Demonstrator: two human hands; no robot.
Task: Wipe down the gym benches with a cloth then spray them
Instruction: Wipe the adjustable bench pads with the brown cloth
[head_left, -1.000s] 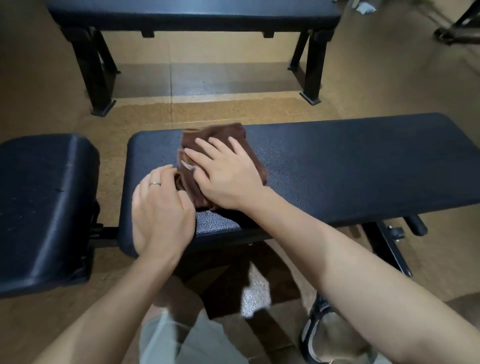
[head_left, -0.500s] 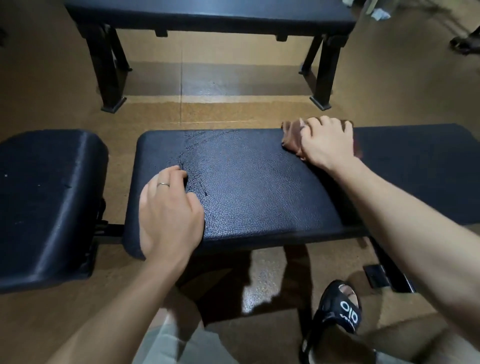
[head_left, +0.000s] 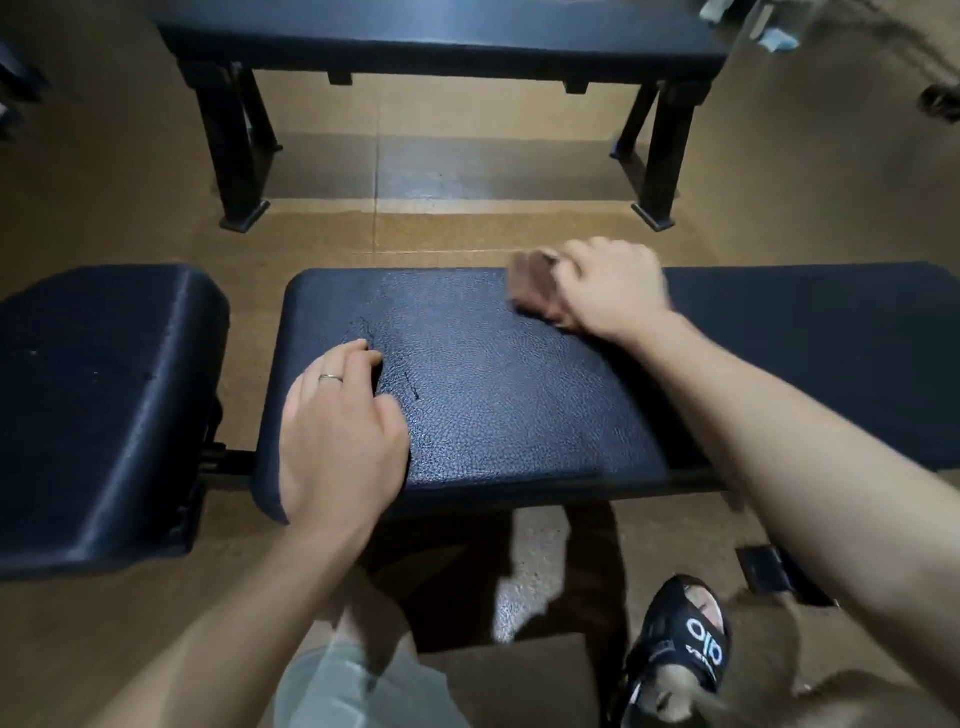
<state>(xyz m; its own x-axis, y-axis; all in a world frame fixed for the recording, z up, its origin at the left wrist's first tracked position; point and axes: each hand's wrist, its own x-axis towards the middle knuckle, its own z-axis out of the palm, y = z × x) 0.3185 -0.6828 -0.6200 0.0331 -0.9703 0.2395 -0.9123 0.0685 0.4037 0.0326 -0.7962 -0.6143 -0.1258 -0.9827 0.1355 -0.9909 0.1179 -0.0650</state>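
A long black padded gym bench (head_left: 519, 410) runs across the middle of the view. My right hand (head_left: 613, 291) is on its far edge, fingers curled over a bunched brown cloth (head_left: 532, 283) that it presses to the pad; both are motion-blurred. Only the cloth's left part shows beyond the knuckles. My left hand (head_left: 337, 431) rests on the pad near its left end, fingers loosely bent and holding nothing, a ring on one finger. A dark crease marks the pad just right of that hand.
A separate black seat pad (head_left: 104, 395) sits left of the bench across a narrow gap. A second black bench (head_left: 441, 36) stands farther back on the tan floor. My foot in a black sandal (head_left: 685, 639) is under the bench's near side.
My right hand swept the cloth from the pad's left end rightward to the far edge, then slightly back to the left. The left hand stayed in place.
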